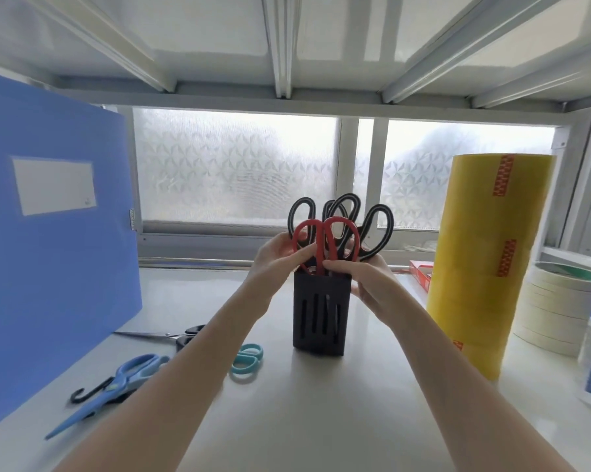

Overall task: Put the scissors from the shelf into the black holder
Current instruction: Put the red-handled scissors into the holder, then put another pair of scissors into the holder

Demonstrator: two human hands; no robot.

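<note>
A white shelf (287, 403) under a metal-ribbed upper tier, backed by frosted patterned window panes, carries everything here. Both hands meet at the top of the black holder (318, 318), a slotted upright box standing directly below them. The left hand (277, 258) is closed around the red-handled scissors (324, 245), thumb and fingers pinching the left loop, with the blades already down inside the holder. The right hand (365, 274) grips the holder's upper right rim, its thumb pressed near the base of the red handles. Just behind the hands, two pairs of black-handled scissors (352, 216) stand in the holder, their loops fanned out.

Still lying on the shelf, down and to the left of the left hand, are blue scissors (117, 386), teal-handled scissors (248, 362) partly under the forearm, and a steel pair with dark handles (164, 335). A blue folder (56, 233) stands further left; a stack of yellow tape rolls (488, 260) stands to the right of the right hand.

The likely trouble is crowding: the red handles seem to be wedging against the black loops, and a push could jam the blades or tip the narrow holder if the right hand slackens. With three pairs left, room inside looks tight. The left forearm may also sweep the teal pair when it withdraws.
</note>
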